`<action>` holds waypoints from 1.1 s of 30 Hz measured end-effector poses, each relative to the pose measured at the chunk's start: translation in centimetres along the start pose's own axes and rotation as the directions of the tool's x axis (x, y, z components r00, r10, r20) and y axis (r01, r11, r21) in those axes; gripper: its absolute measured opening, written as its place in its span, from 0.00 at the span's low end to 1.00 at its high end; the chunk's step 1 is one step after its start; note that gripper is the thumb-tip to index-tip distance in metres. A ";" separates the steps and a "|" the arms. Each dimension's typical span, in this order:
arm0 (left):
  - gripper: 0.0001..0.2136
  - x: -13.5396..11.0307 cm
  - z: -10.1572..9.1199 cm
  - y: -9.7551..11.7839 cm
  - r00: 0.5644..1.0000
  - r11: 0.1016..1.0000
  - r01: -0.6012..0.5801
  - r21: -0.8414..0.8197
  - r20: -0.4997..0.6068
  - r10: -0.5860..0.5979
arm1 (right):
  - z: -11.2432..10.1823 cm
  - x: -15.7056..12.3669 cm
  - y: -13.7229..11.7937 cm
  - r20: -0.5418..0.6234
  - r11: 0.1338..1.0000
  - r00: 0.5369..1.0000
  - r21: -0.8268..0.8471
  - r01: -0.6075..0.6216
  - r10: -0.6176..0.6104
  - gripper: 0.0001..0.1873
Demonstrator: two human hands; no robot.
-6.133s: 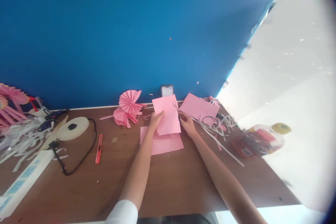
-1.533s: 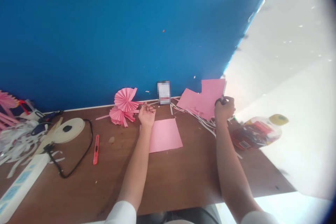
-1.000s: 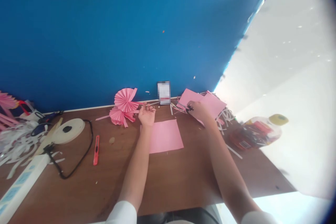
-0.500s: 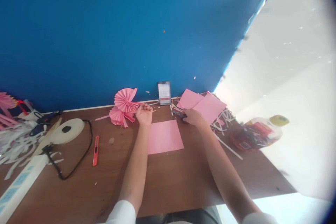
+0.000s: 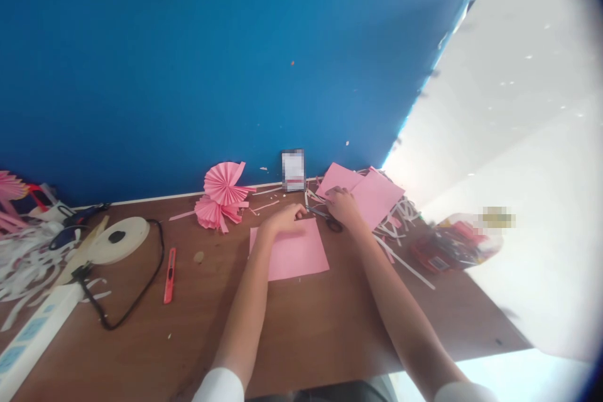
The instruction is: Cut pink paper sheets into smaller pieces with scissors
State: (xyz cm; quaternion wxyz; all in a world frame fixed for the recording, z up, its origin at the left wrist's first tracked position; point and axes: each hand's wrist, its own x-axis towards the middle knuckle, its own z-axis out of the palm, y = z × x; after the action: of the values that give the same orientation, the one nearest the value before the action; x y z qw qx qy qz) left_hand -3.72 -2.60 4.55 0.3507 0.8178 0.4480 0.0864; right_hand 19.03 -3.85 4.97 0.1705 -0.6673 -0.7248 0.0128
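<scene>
A pink paper sheet [image 5: 294, 257] lies flat on the brown table in front of me. My left hand [image 5: 284, 220] is palm down over its far edge, fingers loosely bent and apart, holding nothing visible. To the right, my right hand [image 5: 343, 206] rests at the near-left side of two overlapping pink sheets [image 5: 379, 195], its fingers spread. Dark-handled scissors [image 5: 334, 225] lie beside and partly under the right hand, blades pointing left. Two pleated pink paper fans [image 5: 224, 183] sit left of my left hand, against the wall.
A red box cutter [image 5: 170, 275] lies left of the sheet. Further left are a white reel [image 5: 121, 240], a black cable, a power strip [image 5: 35, 333] and white paper strips [image 5: 31, 257]. A small card [image 5: 293, 169] leans on the blue wall. At right stands a clear plastic container [image 5: 455, 242].
My left hand has turned from palm up to palm down and moved right over the sheet. My right hand has let go of the scissors and shifted onto the pink sheets.
</scene>
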 end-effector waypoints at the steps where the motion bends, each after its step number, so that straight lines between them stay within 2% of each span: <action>1: 0.27 0.1 0.2 0.2 1.000 0.999 -0.010 0.042 0.020 0.009 | 0.4 0.0 0.2 0.009 1.000 1.000 0.009 0.013 -0.013 0.14; 7: 0.21 0.1 0.3 1.3 0.999 0.983 -0.012 0.182 0.051 0.002 | 1.5 0.2 1.1 0.053 0.996 0.996 0.065 0.066 -0.070 0.15; 10: 0.19 0.0 0.1 1.4 0.998 0.988 -0.023 0.156 0.056 0.014 | 1.7 0.2 1.3 0.026 0.990 0.995 0.108 0.095 -0.098 0.14; 12: 0.14 -0.1 0.1 1.3 0.999 0.994 -0.024 0.103 0.049 0.019 | 1.8 0.4 1.3 -0.021 0.982 0.996 0.164 0.094 -0.091 0.14; 14: 0.10 0.0 0.2 1.1 0.999 0.999 -0.033 0.037 0.029 0.032 | 1.8 0.6 1.2 -0.129 0.959 0.990 0.270 0.088 -0.055 0.14; 17: 0.09 0.2 0.5 0.8 0.996 0.995 -0.084 -0.051 -0.008 0.083 | 1.3 0.9 0.8 -0.326 0.868 0.943 0.484 0.112 0.061 0.15; 19: 0.10 0.3 0.6 0.7 0.995 0.991 -0.102 -0.086 -0.029 0.100 | 0.5 0.9 0.5 -0.392 0.779 0.904 0.616 0.120 0.171 0.13; 21: 0.12 0.4 0.6 0.8 0.995 0.990 -0.096 -0.101 -0.040 0.092 | -0.5 0.8 0.3 -0.399 0.688 0.877 0.716 0.116 0.268 0.13; 24: 0.13 0.2 0.4 1.2 0.995 0.992 -0.090 -0.091 -0.042 0.086 | -1.7 0.6 0.7 -0.345 0.590 0.883 0.801 0.101 0.317 0.14; 26: 0.14 0.1 0.3 1.4 0.995 0.992 -0.093 -0.080 -0.049 0.089 | -1.9 0.6 1.2 -0.247 0.538 0.922 0.841 0.051 0.299 0.14; 28: 0.13 0.0 0.2 1.6 0.993 0.992 -0.100 -0.079 -0.065 0.095 | -1.7 0.6 1.5 -0.099 0.500 0.965 0.865 -0.038 0.245 0.15; 31: 0.12 0.1 0.1 1.6 0.991 0.990 -0.110 -0.085 -0.091 0.102 | -0.8 0.7 1.2 0.060 0.533 0.989 0.837 -0.123 0.134 0.15; 33: 0.12 0.2 0.0 1.5 0.989 0.990 -0.108 -0.095 -0.109 0.098 | -0.3 0.7 0.5 0.057 0.586 0.998 0.807 -0.070 0.039 0.14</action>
State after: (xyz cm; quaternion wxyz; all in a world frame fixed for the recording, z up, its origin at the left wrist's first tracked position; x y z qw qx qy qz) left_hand -2.60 -3.00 5.55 0.3627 0.8157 0.4177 0.1693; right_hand 19.60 -3.22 5.30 0.4423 -0.5388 -0.6220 0.3566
